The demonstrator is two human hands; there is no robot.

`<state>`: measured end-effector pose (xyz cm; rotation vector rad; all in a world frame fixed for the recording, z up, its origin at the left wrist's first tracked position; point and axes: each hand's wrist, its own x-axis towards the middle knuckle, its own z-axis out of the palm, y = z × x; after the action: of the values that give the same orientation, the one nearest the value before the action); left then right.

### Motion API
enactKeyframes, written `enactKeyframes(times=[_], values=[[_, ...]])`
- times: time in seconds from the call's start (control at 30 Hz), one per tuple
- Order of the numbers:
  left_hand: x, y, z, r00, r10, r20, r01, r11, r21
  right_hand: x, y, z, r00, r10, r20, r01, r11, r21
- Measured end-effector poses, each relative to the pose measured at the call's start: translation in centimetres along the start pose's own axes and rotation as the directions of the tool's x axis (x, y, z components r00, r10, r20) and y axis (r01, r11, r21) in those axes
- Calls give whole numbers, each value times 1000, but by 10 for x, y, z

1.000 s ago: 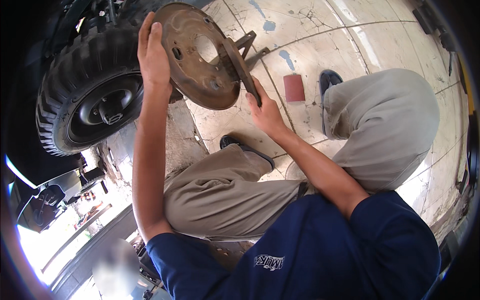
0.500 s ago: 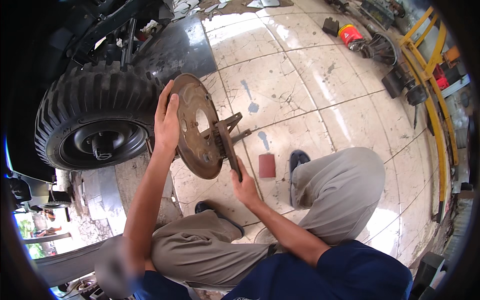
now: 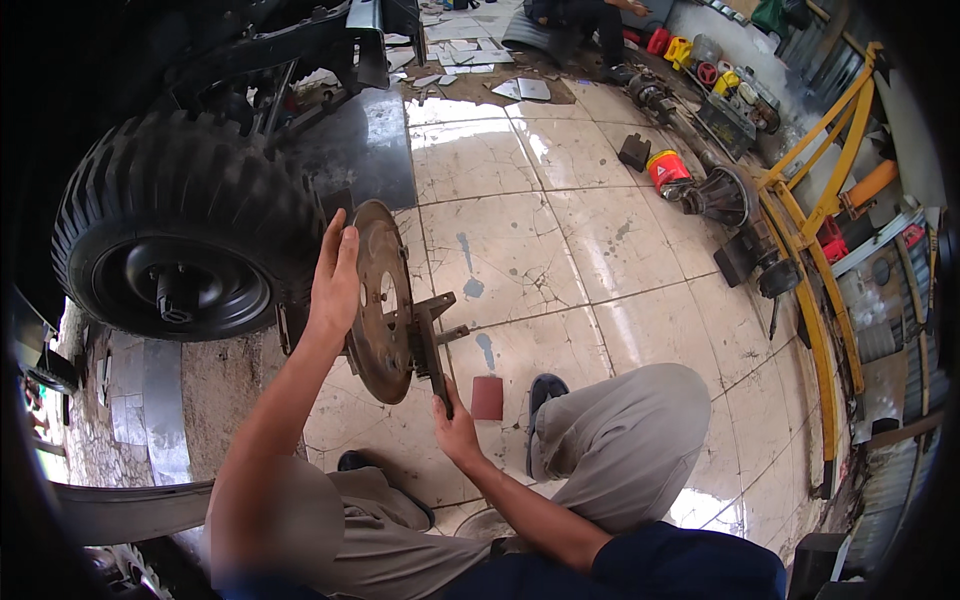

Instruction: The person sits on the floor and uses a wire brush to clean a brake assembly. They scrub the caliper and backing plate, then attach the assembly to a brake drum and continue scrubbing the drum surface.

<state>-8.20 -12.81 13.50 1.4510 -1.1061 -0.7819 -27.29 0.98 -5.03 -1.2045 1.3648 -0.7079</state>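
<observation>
A rusty brown brake backing plate stands nearly on edge in front of me, with a central hole and bracket arms sticking out to the right. My left hand holds its left side, fingers stretched up along the rim and the thumb partly hidden. In my right hand is the handle of a wire brush, its dark bristles against the plate's right-hand face. A dark red square sheet, probably sandpaper, lies on the floor right of the brush.
A big treaded tyre on a vehicle stands at left. On the right are a red-and-yellow can, an axle housing and a yellow metal frame. Another person sits at the far end. Broken tile pieces litter the back.
The view has tilted up and shifted, bringing the far person and shelf items into sight. The plate appears turned more edge-on; both hands keep their holds.
</observation>
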Motion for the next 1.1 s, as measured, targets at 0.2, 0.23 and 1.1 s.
enactKeyframes(times=[0.2, 0.23, 1.1], values=[[-12, 25, 15, 995, -90, 31, 92, 994, -68, 4, 9, -2, 990, -129, -58, 136, 982, 131], [-12, 26, 13, 996, -84, 25, 86, 993, -76, 4, -1, 0, 989, -148, -28, 151, 966, 210], [-16, 39, 17, 992, -124, 14, 124, 992, -1, 22, 26, -3, 988, 149, 42, -154, 933, 324]])
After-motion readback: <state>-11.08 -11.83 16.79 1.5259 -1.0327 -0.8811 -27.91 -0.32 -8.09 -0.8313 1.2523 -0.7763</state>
